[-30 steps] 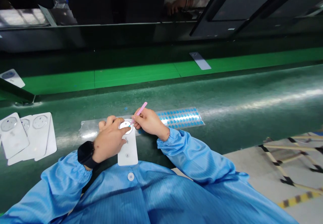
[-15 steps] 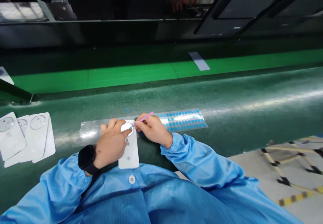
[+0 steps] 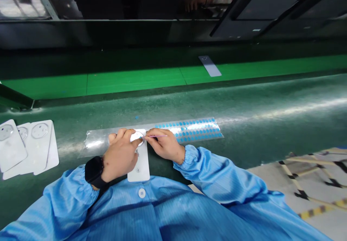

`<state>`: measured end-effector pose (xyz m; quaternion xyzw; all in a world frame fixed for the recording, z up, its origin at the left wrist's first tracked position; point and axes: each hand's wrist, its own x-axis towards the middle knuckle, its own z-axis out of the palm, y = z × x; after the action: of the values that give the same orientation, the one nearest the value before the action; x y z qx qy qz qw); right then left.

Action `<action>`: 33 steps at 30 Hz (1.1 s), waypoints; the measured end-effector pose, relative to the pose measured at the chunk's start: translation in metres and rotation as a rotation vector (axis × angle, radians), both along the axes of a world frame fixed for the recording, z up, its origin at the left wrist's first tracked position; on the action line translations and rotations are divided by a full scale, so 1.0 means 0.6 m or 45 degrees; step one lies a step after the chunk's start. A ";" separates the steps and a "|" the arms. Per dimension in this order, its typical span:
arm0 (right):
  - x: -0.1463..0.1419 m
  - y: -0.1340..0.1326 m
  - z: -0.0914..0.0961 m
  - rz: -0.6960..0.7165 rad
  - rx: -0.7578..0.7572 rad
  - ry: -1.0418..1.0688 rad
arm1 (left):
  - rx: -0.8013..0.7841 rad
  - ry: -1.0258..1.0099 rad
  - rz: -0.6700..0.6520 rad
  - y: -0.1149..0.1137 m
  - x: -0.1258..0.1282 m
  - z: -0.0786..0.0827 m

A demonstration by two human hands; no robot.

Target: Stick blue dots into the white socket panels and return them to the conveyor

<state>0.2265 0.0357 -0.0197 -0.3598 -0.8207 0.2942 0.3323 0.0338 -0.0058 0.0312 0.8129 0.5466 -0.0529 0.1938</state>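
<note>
A white phone back cover (image 3: 141, 168) with a round camera area lies in front of my body, its lower end near my coat. My left hand (image 3: 121, 154) grips its left side, a finger reaching onto the camera ring. Pinched in my right hand (image 3: 164, 145) is a thin pink stick-like tool (image 3: 158, 136), held almost level. Its tip meets the camera ring beside my left fingertip, where a speck of blue shows. Beneath both hands runs a clear sheet of blue round stickers (image 3: 197, 129), bare at its left part.
Several white phone back covers (image 3: 40, 154) overlap on the bench at the left. Beyond the bench edge, a grey-white cover (image 3: 210, 66) lies on a green conveyor belt (image 3: 135, 80). Dark panels stand behind it. A person's hand (image 3: 195, 1) shows at the top.
The pink tool has swung down from a raised slant to nearly level. On the belt, the cover and the seams have shifted left, and another cover at the far left has almost left view.
</note>
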 end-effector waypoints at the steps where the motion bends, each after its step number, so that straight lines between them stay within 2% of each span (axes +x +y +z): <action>1: -0.001 -0.001 0.000 0.008 0.000 -0.005 | -0.001 0.000 0.002 0.000 0.001 0.001; 15: -0.003 -0.002 -0.003 0.011 -0.017 -0.014 | 0.065 -0.023 0.008 0.000 0.000 -0.008; 25: -0.001 -0.002 -0.001 0.024 -0.015 0.012 | 0.036 0.023 0.006 0.000 0.000 -0.006; 33: 0.000 0.000 -0.005 0.021 0.090 0.033 | 0.011 0.025 0.026 0.003 0.002 -0.006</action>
<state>0.2267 0.0356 -0.0229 -0.3373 -0.8290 0.2725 0.3531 0.0349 -0.0040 0.0276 0.8076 0.5569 -0.0566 0.1856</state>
